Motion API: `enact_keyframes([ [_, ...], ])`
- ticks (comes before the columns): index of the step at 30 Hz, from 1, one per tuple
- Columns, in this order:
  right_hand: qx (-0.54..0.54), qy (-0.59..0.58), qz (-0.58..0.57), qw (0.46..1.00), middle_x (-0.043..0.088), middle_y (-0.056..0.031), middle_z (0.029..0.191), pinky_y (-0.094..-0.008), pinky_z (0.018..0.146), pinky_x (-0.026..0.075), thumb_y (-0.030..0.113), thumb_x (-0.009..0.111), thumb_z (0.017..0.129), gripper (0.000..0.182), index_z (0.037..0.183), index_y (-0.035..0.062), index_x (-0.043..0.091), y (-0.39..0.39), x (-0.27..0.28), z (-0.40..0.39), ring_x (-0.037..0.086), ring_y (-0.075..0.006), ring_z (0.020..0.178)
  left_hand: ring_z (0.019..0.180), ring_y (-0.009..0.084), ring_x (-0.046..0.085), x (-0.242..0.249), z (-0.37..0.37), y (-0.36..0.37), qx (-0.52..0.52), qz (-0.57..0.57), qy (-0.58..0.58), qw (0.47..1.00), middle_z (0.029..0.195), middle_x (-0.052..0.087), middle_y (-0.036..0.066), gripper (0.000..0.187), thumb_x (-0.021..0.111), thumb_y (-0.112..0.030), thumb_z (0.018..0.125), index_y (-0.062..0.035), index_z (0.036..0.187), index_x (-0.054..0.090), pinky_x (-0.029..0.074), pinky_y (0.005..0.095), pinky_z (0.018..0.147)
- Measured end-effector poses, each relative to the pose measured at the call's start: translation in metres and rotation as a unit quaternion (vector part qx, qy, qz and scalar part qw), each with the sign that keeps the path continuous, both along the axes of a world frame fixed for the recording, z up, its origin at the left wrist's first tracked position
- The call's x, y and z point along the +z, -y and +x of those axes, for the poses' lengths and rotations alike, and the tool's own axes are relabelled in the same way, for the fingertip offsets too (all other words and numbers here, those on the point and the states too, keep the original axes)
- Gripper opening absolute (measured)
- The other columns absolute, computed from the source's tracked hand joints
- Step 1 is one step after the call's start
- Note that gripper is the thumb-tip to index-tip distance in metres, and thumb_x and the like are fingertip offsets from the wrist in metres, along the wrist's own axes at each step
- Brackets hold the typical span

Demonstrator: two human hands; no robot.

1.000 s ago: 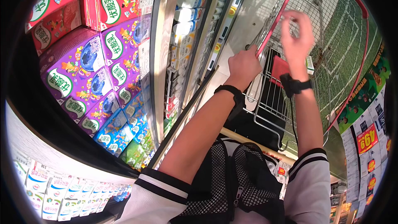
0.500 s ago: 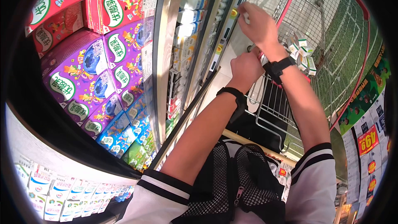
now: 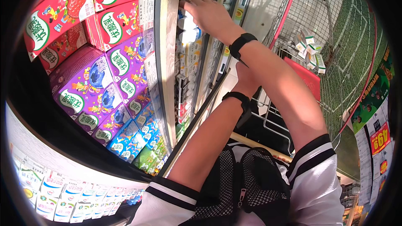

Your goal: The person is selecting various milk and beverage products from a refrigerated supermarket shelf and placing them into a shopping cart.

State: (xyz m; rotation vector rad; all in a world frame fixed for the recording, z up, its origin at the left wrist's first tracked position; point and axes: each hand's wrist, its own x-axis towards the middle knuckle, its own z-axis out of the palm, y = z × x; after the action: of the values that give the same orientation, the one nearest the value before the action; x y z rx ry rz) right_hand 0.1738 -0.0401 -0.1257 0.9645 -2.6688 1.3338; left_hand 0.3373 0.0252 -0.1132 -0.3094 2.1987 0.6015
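Reaching across the body, the right hand [image 3: 208,13] lies fingers-down on a white bottle [image 3: 187,21] in the chiller shelf [image 3: 168,58] at upper left; whether the grip has closed round it cannot be told. The bottle sits directly under the fingertips, row running away downward. The left hand [image 3: 247,77], mostly hidden behind the right forearm, seems to hold the shopping cart [image 3: 310,21]; its grip is unclear.

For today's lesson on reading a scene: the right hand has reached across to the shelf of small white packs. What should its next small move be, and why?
Probably close the fingers round one white pack and draw it off the shelf. The right hand rests on the row with no pack lifted clear, similar small cartons already lie in the trolley, and the left hand is mostly hidden behind the right arm.
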Motion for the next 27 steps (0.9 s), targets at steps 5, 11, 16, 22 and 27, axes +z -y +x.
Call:
enact_keyframes([
  [5, 0.018, 0.085, -0.011, 0.996, 0.069, -0.0107, 0.111, -0.0435, 0.081, 0.058, 0.005, 0.067, 0.087, 0.048, 0.133, 0.0163, 0.057, -0.012, 0.011, 0.003, 0.067, -0.0325, 0.103, 0.141, 0.0239, 0.046, 0.0, -0.006, 0.003, -0.006, 0.018, 0.041, 0.999, 0.153, 0.05, 0.006, 0.053, 0.049, -0.044, 0.106, -0.014, 0.15, 0.045, 0.035, 0.0423, 0.116],
  [11, 0.017, 0.137, -0.082, 0.987, 0.068, -0.014, 0.107, -0.0476, 0.075, 0.054, -0.002, 0.064, 0.084, 0.039, 0.119, 0.0108, 0.052, -0.015, 0.013, 0.004, 0.066, -0.0373, 0.095, 0.141, 0.0254, 0.046, -0.052, 0.028, 0.007, 0.258, 0.256, -0.069, 0.929, 0.152, 0.05, 0.007, 0.05, 0.044, -0.04, 0.108, -0.0122, 0.15, 0.044, 0.035, 0.0441, 0.116],
  [16, 0.008, 0.205, -0.208, 0.956, 0.069, -0.015, 0.108, -0.0472, 0.075, 0.054, 0.013, 0.071, 0.087, 0.041, 0.12, 0.0096, 0.048, -0.058, 0.076, -0.006, 0.067, -0.041, 0.089, 0.096, 0.0301, 0.074, -0.029, 0.023, -0.005, -0.012, -0.091, -0.41, 0.908, 0.091, 0.077, 0.002, 0.032, 0.074, -0.046, 0.082, -0.0217, 0.103, 0.075, 0.056, 0.0414, 0.079],
  [22, -0.137, 0.19, -0.324, 0.917, 0.072, -0.022, 0.119, -0.036, 0.09, 0.06, -0.006, 0.076, 0.087, 0.05, 0.126, 0.0054, 0.046, -0.204, 0.094, 0.011, 0.071, -0.0253, 0.108, 0.084, 0.0425, 0.073, 0.028, -0.039, -0.018, 0.047, -0.083, -0.063, 0.993, 0.084, 0.074, 0.019, 0.019, 0.059, -0.02, 0.092, -0.0126, 0.109, 0.066, 0.053, 0.0558, 0.073],
  [27, -0.416, 0.172, -0.236, 0.861, 0.067, -0.0278, 0.126, -0.0332, 0.089, 0.058, -0.001, 0.083, 0.085, 0.048, 0.118, 0.0022, 0.048, -0.33, 0.022, 0.019, 0.068, -0.0243, 0.107, 0.081, 0.0419, 0.072, 0.017, -0.036, -0.016, 0.047, -0.074, -0.068, 0.994, 0.081, 0.073, 0.019, 0.024, 0.061, -0.031, 0.098, -0.015, 0.114, 0.068, 0.055, 0.0558, 0.071],
])
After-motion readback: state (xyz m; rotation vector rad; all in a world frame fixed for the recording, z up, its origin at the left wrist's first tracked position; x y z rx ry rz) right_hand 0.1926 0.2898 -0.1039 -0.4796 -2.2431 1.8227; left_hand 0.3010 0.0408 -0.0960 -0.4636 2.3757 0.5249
